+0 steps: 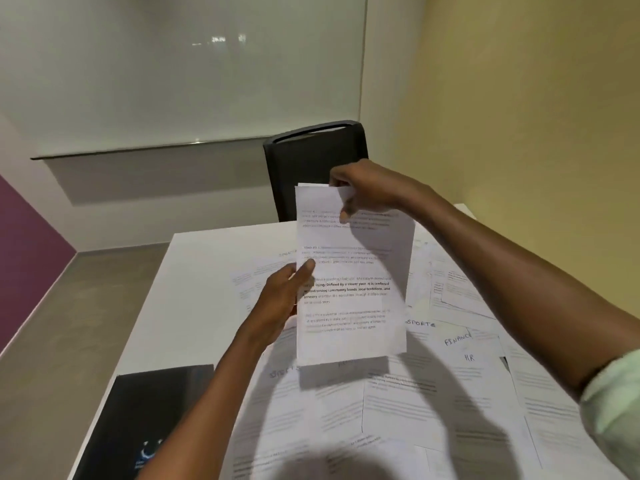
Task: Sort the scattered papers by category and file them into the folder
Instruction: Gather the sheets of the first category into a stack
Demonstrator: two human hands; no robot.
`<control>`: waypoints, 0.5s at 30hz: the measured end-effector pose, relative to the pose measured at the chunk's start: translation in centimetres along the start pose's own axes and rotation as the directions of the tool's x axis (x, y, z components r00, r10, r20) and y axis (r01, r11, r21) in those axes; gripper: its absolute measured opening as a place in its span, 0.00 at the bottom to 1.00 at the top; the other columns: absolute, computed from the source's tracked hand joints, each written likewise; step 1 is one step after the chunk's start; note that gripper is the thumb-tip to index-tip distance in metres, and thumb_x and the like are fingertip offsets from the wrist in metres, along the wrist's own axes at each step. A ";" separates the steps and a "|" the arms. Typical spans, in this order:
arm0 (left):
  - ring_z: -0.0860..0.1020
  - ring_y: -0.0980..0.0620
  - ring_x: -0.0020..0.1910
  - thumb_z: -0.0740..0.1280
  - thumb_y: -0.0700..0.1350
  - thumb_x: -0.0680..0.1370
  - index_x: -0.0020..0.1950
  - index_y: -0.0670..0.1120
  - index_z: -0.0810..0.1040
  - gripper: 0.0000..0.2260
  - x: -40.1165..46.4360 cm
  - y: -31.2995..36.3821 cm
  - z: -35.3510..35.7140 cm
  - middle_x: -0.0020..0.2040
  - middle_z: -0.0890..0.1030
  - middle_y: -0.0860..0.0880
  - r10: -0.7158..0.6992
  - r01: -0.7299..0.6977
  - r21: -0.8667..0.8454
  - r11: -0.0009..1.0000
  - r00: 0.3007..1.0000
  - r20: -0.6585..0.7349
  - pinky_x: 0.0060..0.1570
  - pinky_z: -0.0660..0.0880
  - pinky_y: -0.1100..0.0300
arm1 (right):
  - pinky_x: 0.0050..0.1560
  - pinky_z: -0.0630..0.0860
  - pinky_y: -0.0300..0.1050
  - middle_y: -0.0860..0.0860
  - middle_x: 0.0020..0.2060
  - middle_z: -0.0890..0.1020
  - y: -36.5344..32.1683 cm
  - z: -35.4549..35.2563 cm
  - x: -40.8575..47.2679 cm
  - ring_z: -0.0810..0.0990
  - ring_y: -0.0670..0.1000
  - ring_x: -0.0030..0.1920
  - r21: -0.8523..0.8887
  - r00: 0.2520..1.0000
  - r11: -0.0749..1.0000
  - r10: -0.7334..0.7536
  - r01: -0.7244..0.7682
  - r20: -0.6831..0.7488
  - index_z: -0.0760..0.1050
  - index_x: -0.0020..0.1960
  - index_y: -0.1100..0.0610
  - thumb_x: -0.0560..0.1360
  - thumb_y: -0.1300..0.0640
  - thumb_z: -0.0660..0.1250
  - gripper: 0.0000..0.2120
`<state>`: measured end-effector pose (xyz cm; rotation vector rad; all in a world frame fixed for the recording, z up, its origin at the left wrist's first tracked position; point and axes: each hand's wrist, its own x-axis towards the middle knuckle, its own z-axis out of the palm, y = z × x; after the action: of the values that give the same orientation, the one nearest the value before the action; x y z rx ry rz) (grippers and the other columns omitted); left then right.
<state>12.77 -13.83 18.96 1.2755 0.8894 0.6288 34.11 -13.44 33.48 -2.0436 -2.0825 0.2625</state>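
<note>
We see two bare hands holding one printed sheet (349,289) upright above a white bench (194,289), as if reading it. The step in hand looks like sorting: we judge the page is being checked for its category.

The left hand (282,299) grips the sheet's left edge at about 9 o'clock, thumb lying across the front and fingers behind. The right hand (363,188) pinches the top edge at 12 o'clock, fingers curled over it. Both grips are clamped on the paper; neither is apart.

Below, from 3 to 6 o'clock, the scattered papers (398,403) cover the bench, some with handwritten headings: "SPORTS", "FINANCE", "HR". A dark folder (145,420) lies closed at 7 o'clock, well apart from the held sheet.

Next, we judge, the sheet needs laying with papers of its own heading, then the folder needs opening. A black chair (311,157) stands at 12 o'clock.
</note>
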 end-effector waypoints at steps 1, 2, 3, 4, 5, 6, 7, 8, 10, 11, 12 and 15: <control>0.83 0.48 0.55 0.70 0.55 0.76 0.60 0.47 0.80 0.16 0.1 -0.2 0.7 0.56 0.85 0.48 0.025 -0.024 0.032 0.999 0.999 -0.026 0.53 0.79 0.55 | 0.44 0.70 0.40 0.51 0.56 0.79 0.2 0.1 -0.8 0.76 0.52 0.52 0.028 1.000 1.000 -0.012 0.012 0.000 0.71 0.55 0.53 0.68 0.57 0.78 0.21; 0.83 0.49 0.56 0.72 0.49 0.77 0.61 0.47 0.80 0.14 0.0 -0.4 1.5 0.56 0.85 0.49 0.062 -0.059 0.072 0.996 0.997 -0.044 0.55 0.79 0.54 | 0.47 0.71 0.42 0.51 0.57 0.78 0.4 0.3 -1.7 0.76 0.53 0.55 0.062 1.000 0.998 -0.022 0.022 -0.003 0.71 0.57 0.52 0.67 0.57 0.78 0.23; 0.82 0.50 0.57 0.71 0.45 0.78 0.62 0.48 0.80 0.12 0.1 -0.9 2.1 0.56 0.85 0.52 0.092 -0.084 0.120 0.989 0.994 -0.064 0.57 0.78 0.54 | 0.51 0.73 0.44 0.51 0.59 0.78 0.7 0.4 -2.5 0.76 0.54 0.57 0.085 1.000 0.996 -0.025 0.026 -0.015 0.70 0.60 0.51 0.67 0.57 0.78 0.26; 0.82 0.51 0.57 0.69 0.43 0.79 0.62 0.49 0.80 0.11 -0.1 -1.4 2.8 0.55 0.84 0.54 0.112 -0.097 0.158 0.983 0.990 -0.087 0.57 0.78 0.56 | 0.54 0.74 0.46 0.52 0.61 0.77 1.1 0.5 -3.5 0.76 0.54 0.59 0.093 0.998 0.995 -0.023 0.029 -0.059 0.69 0.64 0.51 0.67 0.57 0.78 0.30; 0.81 0.52 0.58 0.68 0.42 0.80 0.63 0.49 0.79 0.11 -0.3 -1.7 3.5 0.56 0.84 0.55 0.130 -0.106 0.191 0.976 0.985 -0.114 0.57 0.77 0.58 | 0.56 0.74 0.48 0.53 0.63 0.77 1.6 0.7 -4.5 0.76 0.55 0.60 0.073 0.988 0.997 -0.017 0.028 -0.155 0.66 0.69 0.50 0.67 0.55 0.78 0.35; 0.81 0.53 0.58 0.66 0.43 0.81 0.64 0.49 0.79 0.12 -0.6 -2.1 4.2 0.57 0.83 0.55 0.146 -0.114 0.213 0.970 0.979 -0.139 0.57 0.77 0.58 | 0.59 0.73 0.50 0.54 0.64 0.76 2.2 0.9 -5.6 0.75 0.56 0.62 0.037 0.959 0.999 0.004 0.007 -0.284 0.63 0.72 0.50 0.66 0.52 0.79 0.39; 0.80 0.53 0.58 0.66 0.43 0.81 0.65 0.49 0.78 0.13 -0.8 -2.6 4.8 0.58 0.83 0.55 0.155 -0.115 0.232 0.966 0.974 -0.165 0.59 0.77 0.57 | 0.62 0.71 0.52 0.55 0.66 0.74 3.0 1.3 -6.8 0.73 0.58 0.65 0.014 0.908 0.999 0.048 -0.046 -0.417 0.60 0.75 0.51 0.65 0.49 0.79 0.44; 0.80 0.53 0.59 0.65 0.44 0.82 0.67 0.49 0.77 0.14 -1.1 -3.2 5.3 0.60 0.82 0.54 0.157 -0.110 0.242 0.964 0.969 -0.188 0.60 0.76 0.54 | 0.66 0.68 0.53 0.55 0.70 0.70 4.0 2.0 -8.2 0.69 0.58 0.68 0.061 0.844 0.991 0.134 -0.120 -0.519 0.57 0.76 0.52 0.64 0.46 0.79 0.48; 0.80 0.53 0.60 0.65 0.46 0.82 0.68 0.51 0.76 0.15 -1.5 -4.5 6.1 0.61 0.82 0.55 0.153 -0.100 0.235 0.967 0.964 -0.217 0.62 0.76 0.50 | 0.71 0.61 0.55 0.55 0.75 0.61 6.5 4.7 -10.9 0.61 0.58 0.74 0.386 0.773 0.889 0.421 -0.248 -0.474 0.51 0.78 0.53 0.63 0.44 0.80 0.54; 0.80 0.53 0.60 0.65 0.47 0.82 0.68 0.51 0.75 0.15 -1.8 -5.2 6.5 0.61 0.82 0.55 0.146 -0.094 0.225 0.970 0.963 -0.228 0.63 0.76 0.49 | 0.73 0.61 0.57 0.55 0.76 0.60 7.8 6.6 -12.3 0.61 0.58 0.74 0.589 0.775 0.754 0.546 -0.290 -0.317 0.49 0.78 0.53 0.62 0.45 0.81 0.56; 0.79 0.54 0.60 0.65 0.47 0.82 0.69 0.50 0.75 0.15 -2.2 -5.6 7.0 0.61 0.82 0.54 0.146 -0.095 0.215 0.972 0.960 -0.239 0.63 0.75 0.49 | 0.71 0.64 0.59 0.56 0.75 0.63 8.8 8.5 -13.8 0.65 0.57 0.73 0.756 0.795 0.578 0.592 -0.306 -0.131 0.49 0.78 0.53 0.62 0.46 0.81 0.57; 0.79 0.55 0.62 0.65 0.49 0.82 0.70 0.49 0.74 0.16 -3.1 -6.8 8.8 0.62 0.81 0.55 0.184 -0.126 0.227 0.966 0.949 -0.255 0.62 0.75 0.54 | 0.56 0.79 0.49 0.53 0.58 0.81 10.2 13.6 -17.1 0.83 0.47 0.53 0.897 0.871 0.345 0.484 -0.276 0.082 0.70 0.69 0.57 0.65 0.55 0.80 0.36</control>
<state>18.02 -22.42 13.40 1.4807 1.1123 0.8708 40.45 -30.07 17.17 -1.6540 -0.8624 0.9624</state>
